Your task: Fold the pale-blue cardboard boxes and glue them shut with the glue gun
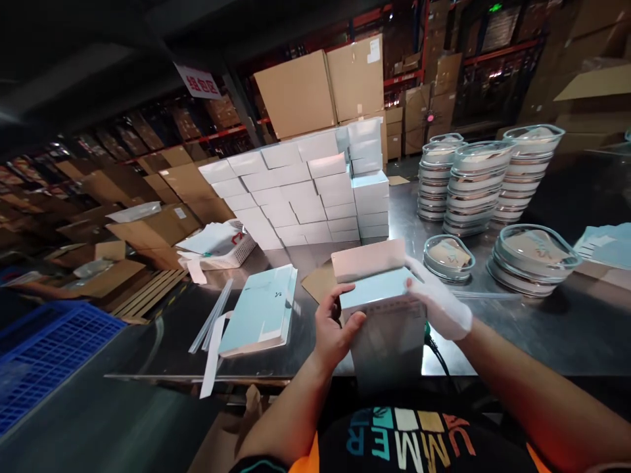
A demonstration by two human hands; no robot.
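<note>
Standing at the steel counter (542, 328), we face a wall of stacked white boxes (305, 190) with piles of clear lidded dishes (476, 187) to its right. A flat pale-blue sleeve (261, 312) lies left of us. Nearest, our hands clamp one open box (382, 309) at the counter's edge: left hand (335, 328) bare, right hand (436, 302) gloved white.

Matt white cardboard box (382, 309), brushed shiny metal table (542, 328), clear glossy plastic containers (535, 256).
</note>
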